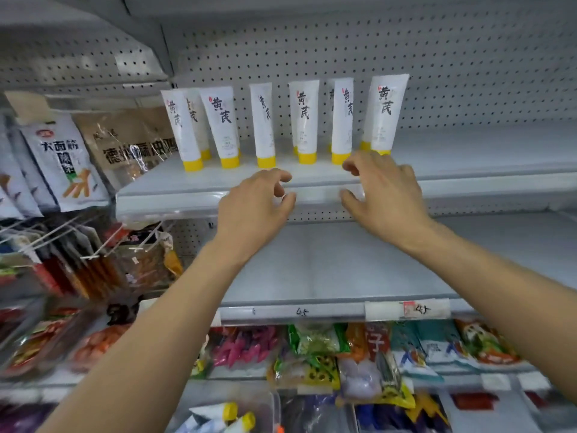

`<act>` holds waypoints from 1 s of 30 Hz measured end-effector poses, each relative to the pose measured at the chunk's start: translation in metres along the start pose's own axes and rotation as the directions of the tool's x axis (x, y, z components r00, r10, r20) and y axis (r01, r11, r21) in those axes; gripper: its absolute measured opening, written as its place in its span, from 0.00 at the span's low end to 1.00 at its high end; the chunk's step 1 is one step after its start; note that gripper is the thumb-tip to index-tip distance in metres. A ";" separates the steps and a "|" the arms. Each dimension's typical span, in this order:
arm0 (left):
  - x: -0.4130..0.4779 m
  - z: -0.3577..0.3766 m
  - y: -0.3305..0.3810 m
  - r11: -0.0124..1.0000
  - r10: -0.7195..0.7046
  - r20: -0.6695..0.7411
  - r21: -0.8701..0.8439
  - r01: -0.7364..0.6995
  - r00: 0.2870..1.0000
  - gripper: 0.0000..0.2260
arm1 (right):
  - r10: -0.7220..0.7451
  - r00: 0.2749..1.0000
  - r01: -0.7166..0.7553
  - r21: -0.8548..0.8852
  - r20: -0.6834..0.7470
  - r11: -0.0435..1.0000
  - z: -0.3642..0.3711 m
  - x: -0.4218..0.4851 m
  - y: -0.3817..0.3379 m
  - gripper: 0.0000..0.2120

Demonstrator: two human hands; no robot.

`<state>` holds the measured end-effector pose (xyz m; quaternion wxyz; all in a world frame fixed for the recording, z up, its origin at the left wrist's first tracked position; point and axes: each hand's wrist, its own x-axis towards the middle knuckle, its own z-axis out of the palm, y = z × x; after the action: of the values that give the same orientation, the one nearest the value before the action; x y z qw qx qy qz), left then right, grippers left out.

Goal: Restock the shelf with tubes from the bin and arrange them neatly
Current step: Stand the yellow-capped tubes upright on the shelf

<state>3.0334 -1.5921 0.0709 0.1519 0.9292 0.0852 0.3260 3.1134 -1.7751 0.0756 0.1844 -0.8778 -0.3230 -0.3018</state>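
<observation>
Shelf tubes [303, 120]: white with yellow caps, standing cap-down on the upper shelf [162, 189] in a loose front row. More stand behind, mostly hidden, so the count is unclear.
Left hands entry, left hand [256, 204]: in front of the shelf edge, fingers loosely curled, thumb apart, holding nothing.
Right hand [387, 198]: beside the left hand, fingers half bent over the shelf front with nothing in them. Its fingertips cover part of the rightmost tube's cap, and I cannot tell whether they touch it.
Bin [268, 410]: clear, at the bottom edge and cut off by the frame.
Bin tubes [224, 414]: a few lie inside, only the cap ends showing.
Lower shelf [312, 270]: bare grey board, partly crossed by both forearms.
Price strip [409, 309]: handwritten marks, hard to read.
Snack bags [62, 160]: left of the tubes, with blurred print.
</observation>
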 end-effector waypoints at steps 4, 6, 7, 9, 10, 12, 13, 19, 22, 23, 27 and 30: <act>-0.045 -0.012 -0.044 0.996 0.019 0.079 0.081 -0.026 0.997 0.12 | -0.097 0.994 0.096 0.022 0.059 0.995 0.026 -0.035 -0.061 0.15; -0.069 -0.013 -0.071 0.993 -0.004 0.136 0.120 -0.012 0.991 0.12 | -0.125 0.982 0.118 0.056 0.142 0.991 0.046 -0.053 -0.088 0.15; -0.081 -0.012 -0.085 0.992 -0.029 0.174 0.128 0.006 0.984 0.12 | -0.130 0.974 0.116 0.082 0.187 0.990 0.057 -0.061 -0.100 0.15; -0.105 -0.010 -0.114 0.990 -0.087 0.260 0.129 0.055 0.962 0.12 | -0.121 0.953 0.089 0.125 0.278 0.988 0.082 -0.077 -0.120 0.15; -0.116 -0.007 -0.130 0.988 -0.119 0.304 0.130 0.083 0.945 0.12 | -0.117 0.939 0.075 0.142 0.323 0.987 0.094 -0.084 -0.129 0.15; -0.139 -0.001 -0.159 0.980 -0.190 0.387 0.132 0.150 0.902 0.12 | -0.119 0.899 0.056 0.159 0.422 0.986 0.117 -0.099 -0.144 0.13; -0.151 0.003 -0.173 0.973 -0.229 0.425 0.127 0.193 0.876 0.12 | -0.121 0.870 0.047 0.164 0.479 0.985 0.128 -0.106 -0.152 0.11; -0.225 0.031 -0.257 0.811 -0.509 0.572 0.068 0.581 0.643 0.11 | -0.135 0.628 -0.068 0.227 0.766 0.972 0.205 -0.139 -0.193 0.08; -0.274 0.054 -0.295 0.640 -0.625 0.621 0.061 0.766 0.473 0.02 | -0.162 0.461 -0.119 0.242 0.872 0.963 0.256 -0.167 -0.207 0.10; -0.293 0.066 -0.308 0.579 -0.664 0.622 0.079 0.812 0.414 0.01 | -0.165 0.404 -0.142 0.240 0.900 0.960 0.276 -0.178 -0.212 0.10; -0.360 0.106 -0.338 0.285 -0.748 0.653 0.158 0.945 0.116 0.03 | -0.126 0.186 -0.248 0.171 0.974 0.954 0.339 -0.228 -0.220 0.09; -0.400 0.147 -0.358 0.080 -0.771 0.633 0.203 0.976 -0.069 0.16 | -0.124 0.075 -0.267 0.139 0.989 0.954 0.389 -0.265 -0.228 0.09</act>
<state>2.7955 -1.3921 -0.3912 0.4927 0.6387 0.5676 -0.1648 2.9570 -1.5288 -0.3591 0.0550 -0.8253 -0.3569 0.4342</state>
